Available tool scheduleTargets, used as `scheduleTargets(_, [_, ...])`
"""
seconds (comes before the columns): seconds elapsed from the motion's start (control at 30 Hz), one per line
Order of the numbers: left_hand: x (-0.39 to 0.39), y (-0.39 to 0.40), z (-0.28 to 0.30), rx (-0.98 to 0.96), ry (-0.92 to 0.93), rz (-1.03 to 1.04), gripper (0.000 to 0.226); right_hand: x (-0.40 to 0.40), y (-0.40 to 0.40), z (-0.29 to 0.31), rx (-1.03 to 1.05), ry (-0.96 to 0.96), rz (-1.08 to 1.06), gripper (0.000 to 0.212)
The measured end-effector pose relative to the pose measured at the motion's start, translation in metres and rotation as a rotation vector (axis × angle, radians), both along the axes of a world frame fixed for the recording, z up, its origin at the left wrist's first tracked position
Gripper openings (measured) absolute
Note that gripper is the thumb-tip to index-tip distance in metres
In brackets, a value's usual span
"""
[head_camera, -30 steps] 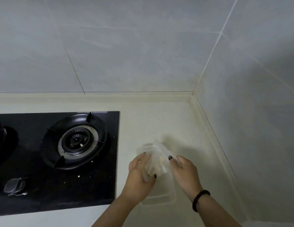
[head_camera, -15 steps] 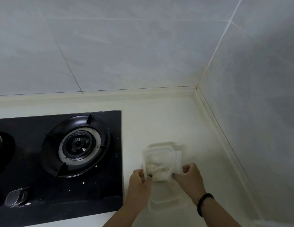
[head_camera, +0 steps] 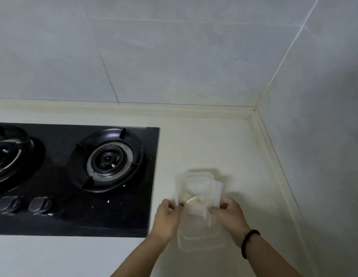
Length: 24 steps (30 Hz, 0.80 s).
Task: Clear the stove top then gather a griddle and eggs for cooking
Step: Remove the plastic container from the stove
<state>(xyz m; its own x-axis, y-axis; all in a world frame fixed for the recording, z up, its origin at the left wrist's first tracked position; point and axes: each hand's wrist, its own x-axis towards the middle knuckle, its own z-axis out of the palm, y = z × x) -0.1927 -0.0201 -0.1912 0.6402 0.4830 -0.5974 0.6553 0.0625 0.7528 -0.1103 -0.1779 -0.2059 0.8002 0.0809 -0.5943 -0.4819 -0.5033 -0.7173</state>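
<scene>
1. My left hand (head_camera: 166, 218) and my right hand (head_camera: 230, 216) are both up over the pale countertop (head_camera: 224, 148), to the right of the stove.
2. Between them I hold a clear plastic container (head_camera: 196, 186) with something pale and lumpy inside; the frame is blurred here, so I cannot tell what the contents are.
3. My left fingers are curled onto the container's near left edge, and the dark-painted thumbnail shows right at that edge.
4. My right fingers are curled onto its near right edge, along with a bit of thin clear plastic that sticks out past the side; whether that is a bag or a loose lid I cannot tell.
5. Just below my hands, nearer to me, a second clear container (head_camera: 202, 238) lies flat on the countertop, between my two wrists.
6. A black beaded bracelet (head_camera: 249, 243) sits on my right wrist.
7. The black glass stove top (head_camera: 134, 206) lies to the left of my grip, its right edge just beside my left hand.
8. The nearer burner (head_camera: 109, 159) is bare, with pale crumbs scattered on the glass around it.
9. A second burner (head_camera: 8, 154) is farther left, cut by the frame edge.
10. Two control knobs (head_camera: 39, 204) sit along the stove's front, left of my left hand.
11. Grey wall tiles (head_camera: 174, 56) rise beyond my grip and meet in a corner to its right.
</scene>
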Motion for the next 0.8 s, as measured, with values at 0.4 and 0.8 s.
scheduleTargets(0.4, [-0.066, -0.019, 0.047, -0.184, -0.21, 0.479, 0.019, -0.024, -0.009, 0.067, 0.44, 0.065, 0.279, 0.044])
scheduleTargets(0.8, [-0.195, 0.002, 0.071, -0.091, -0.319, 0.862, 0.018, -0.101, 0.048, 0.087, 0.554, 0.21, 0.677, 0.029])
